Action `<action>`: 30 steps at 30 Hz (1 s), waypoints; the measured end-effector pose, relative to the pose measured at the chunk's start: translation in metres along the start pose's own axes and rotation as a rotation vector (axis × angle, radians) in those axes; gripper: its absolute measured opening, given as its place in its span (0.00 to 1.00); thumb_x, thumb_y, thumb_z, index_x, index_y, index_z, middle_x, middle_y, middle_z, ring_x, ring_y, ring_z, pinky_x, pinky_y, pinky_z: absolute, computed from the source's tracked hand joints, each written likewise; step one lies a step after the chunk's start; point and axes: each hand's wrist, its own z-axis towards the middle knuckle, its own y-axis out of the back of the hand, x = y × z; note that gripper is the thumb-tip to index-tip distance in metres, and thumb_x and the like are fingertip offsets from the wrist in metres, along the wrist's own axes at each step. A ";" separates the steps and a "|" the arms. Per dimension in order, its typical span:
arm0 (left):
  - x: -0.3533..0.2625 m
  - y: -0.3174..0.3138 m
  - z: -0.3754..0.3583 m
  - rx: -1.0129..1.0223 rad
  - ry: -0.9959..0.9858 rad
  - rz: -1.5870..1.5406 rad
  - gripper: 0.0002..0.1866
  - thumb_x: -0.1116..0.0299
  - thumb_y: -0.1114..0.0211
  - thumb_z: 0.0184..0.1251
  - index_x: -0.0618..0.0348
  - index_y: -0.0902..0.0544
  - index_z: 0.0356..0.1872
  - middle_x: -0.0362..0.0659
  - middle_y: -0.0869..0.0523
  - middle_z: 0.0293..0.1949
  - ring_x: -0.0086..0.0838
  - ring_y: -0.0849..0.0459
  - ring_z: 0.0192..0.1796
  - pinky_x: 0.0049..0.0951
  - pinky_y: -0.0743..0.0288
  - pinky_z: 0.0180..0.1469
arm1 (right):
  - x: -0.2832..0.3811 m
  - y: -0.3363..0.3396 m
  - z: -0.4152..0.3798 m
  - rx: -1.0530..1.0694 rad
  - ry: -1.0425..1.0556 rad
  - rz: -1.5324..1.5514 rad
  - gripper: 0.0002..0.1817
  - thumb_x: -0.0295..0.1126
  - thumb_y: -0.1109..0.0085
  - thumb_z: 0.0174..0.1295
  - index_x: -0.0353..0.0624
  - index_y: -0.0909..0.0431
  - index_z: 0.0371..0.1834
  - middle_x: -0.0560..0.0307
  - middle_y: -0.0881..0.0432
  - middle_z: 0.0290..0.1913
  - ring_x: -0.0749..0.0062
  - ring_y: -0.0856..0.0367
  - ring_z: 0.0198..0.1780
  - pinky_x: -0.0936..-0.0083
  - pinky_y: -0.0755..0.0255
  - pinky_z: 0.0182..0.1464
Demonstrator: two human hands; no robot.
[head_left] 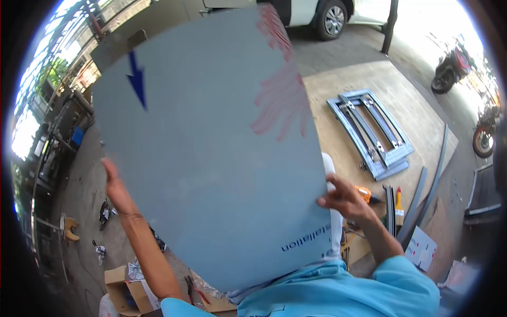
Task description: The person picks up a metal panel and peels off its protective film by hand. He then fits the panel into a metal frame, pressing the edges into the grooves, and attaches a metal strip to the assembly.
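Note:
A large grey-blue flat panel (211,158) fills the middle of the head view, tilted in front of my body. It bears a dark blue arrow, a pale red feather-like pattern at the upper right and partly cut-off upside-down lettering low down. My left hand (117,190) is at its left edge, thumb up along the side, the other fingers hidden behind it. At the right edge my right hand (346,198) grips with bent fingers. Beyond the right hand, metal frames (372,132) with crossbars lie stacked on a wooden board (338,79).
An orange power tool (363,194), a yellow-handled brush (399,203) and long grey strips (414,203) lie on the right. Low on the left stands an open cardboard box (124,288). A white vehicle (364,10) and a motorcycle (453,68) are parked behind.

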 end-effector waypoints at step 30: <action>0.094 -0.081 0.008 0.407 0.228 -0.186 0.34 0.59 0.35 0.55 0.58 0.32 0.65 0.47 0.24 0.58 0.31 0.31 0.64 0.36 0.42 0.67 | 0.158 -0.166 0.345 0.149 0.359 -0.793 0.20 0.42 0.34 0.57 0.35 0.17 0.42 0.48 0.15 0.32 0.69 0.17 0.32 0.74 0.23 0.38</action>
